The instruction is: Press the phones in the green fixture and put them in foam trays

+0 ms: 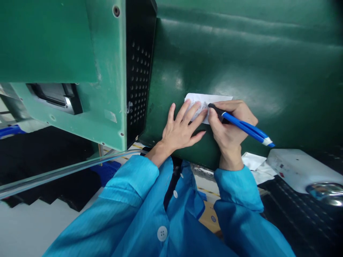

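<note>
A small white slip of paper [211, 98] with some handwriting lies on the dark green surface [177, 60]. My left hand [182, 126] rests flat with spread fingers, their tips over the paper's left part. In my right hand [232, 123] is a blue pen [246, 127] with a black grip, held between thumb and fingers. Its tip end is at the writing near the middle of the slip. The lower right of the paper is hidden under my right hand.
On the left stands a green metal cabinet [107, 107] with a perforated black side [139, 85] and a black-and-chrome latch [57, 98]. White papers [255, 164] and a white device with a shiny metal part [300, 169] are at the right. A yellow box [210, 217] is below.
</note>
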The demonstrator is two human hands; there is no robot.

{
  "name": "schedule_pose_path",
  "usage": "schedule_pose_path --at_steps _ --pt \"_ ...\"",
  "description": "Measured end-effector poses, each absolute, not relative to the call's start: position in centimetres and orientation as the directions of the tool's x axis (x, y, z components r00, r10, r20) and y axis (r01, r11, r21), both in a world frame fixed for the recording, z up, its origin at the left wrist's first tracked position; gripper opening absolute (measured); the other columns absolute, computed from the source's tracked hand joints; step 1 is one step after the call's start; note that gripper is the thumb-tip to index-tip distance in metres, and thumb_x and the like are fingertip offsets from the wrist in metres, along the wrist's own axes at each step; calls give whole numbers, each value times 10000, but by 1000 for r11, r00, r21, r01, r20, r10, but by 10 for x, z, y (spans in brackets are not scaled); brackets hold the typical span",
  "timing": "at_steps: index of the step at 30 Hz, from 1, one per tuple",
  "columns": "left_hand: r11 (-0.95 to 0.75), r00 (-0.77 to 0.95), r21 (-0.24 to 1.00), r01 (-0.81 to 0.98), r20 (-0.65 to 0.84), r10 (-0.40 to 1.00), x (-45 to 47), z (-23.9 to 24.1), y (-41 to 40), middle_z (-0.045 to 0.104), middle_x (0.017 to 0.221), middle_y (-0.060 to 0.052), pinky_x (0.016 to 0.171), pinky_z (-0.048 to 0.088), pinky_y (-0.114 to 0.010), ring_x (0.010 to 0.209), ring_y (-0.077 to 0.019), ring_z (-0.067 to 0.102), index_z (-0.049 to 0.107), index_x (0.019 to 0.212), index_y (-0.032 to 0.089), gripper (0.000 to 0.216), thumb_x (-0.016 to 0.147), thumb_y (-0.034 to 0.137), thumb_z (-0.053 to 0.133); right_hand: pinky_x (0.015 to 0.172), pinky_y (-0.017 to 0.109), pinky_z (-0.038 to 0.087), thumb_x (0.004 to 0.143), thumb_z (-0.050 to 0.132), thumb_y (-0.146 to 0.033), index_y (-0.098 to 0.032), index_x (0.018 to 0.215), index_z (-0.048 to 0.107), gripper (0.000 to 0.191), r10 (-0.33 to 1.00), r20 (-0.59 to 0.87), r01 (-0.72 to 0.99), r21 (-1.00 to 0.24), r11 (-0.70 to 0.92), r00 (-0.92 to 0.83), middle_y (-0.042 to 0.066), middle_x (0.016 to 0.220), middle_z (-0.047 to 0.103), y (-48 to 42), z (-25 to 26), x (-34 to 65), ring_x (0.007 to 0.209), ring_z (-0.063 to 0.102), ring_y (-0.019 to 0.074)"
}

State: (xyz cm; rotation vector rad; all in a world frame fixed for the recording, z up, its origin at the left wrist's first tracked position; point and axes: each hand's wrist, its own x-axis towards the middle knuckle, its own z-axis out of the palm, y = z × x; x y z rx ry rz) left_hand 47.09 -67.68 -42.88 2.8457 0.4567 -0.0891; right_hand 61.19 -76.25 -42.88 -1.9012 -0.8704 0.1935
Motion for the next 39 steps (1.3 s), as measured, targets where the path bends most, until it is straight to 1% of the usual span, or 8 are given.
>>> schedule_pose_path --at_steps 6,12,16,22,27,32,34,39 --pt "-922 951 236 308 -71 300 472 -428 -676 459 1514 -132 1212 90 -578 1435 -361 350 478 1481 218 613 964 546 449 683 380 565 904 670 -271 -245 869 625 63 646 213 470 -845 -255 733 13 816 679 -763 -428 612 775 668 223" --pt "-925 952 230 303 -35 303 473 -429 -676 486 1488 -139 1209 95 -572 1423 -354 367 497 1464 202 607 967 547 442 660 362 546 885 690 -223 -246 886 629 65 653 251 478 -857 -193 714 6 819 680 -764 -429 613 742 656 208" --pt "-919 950 240 312 -74 303 473 -429 -676 468 1506 -136 1210 92 -576 1431 -366 353 473 1484 214 623 961 551 450 669 380 551 894 680 -253 -254 884 626 56 663 216 459 -862 -214 716 8 827 681 -764 -429 613 755 661 219" --pt "-921 951 242 307 -38 307 472 -427 -676 484 1494 -135 1216 95 -563 1431 -351 362 497 1466 202 602 971 539 438 669 364 550 885 691 -199 -258 883 617 95 670 251 479 -860 -178 699 2 819 676 -763 -427 614 745 655 209" --pt "-918 949 243 314 -84 303 472 -429 -677 462 1512 -134 1213 79 -575 1441 -368 342 466 1489 215 632 957 555 457 658 362 546 886 680 -201 -252 884 614 83 669 241 468 -865 -180 703 8 828 673 -763 -426 615 748 651 211" --pt "-928 953 223 299 -22 302 473 -428 -676 496 1481 -141 1211 107 -562 1427 -348 367 500 1459 194 602 971 541 435 660 357 544 878 678 -179 -249 882 614 95 660 248 469 -865 -178 709 9 823 669 -763 -426 615 742 646 207" --pt "-929 954 220 298 -28 300 473 -428 -676 499 1477 -143 1209 108 -563 1422 -351 373 503 1456 196 603 969 544 438 653 360 544 879 680 -191 -255 878 613 93 661 253 477 -860 -182 707 3 804 665 -763 -426 615 734 646 208" --pt "-925 952 225 307 -63 300 473 -428 -676 478 1497 -145 1212 87 -568 1432 -361 356 481 1474 200 627 960 557 449 674 382 554 903 663 -231 -268 883 600 76 694 198 465 -858 -218 692 5 843 676 -766 -426 614 758 651 215"
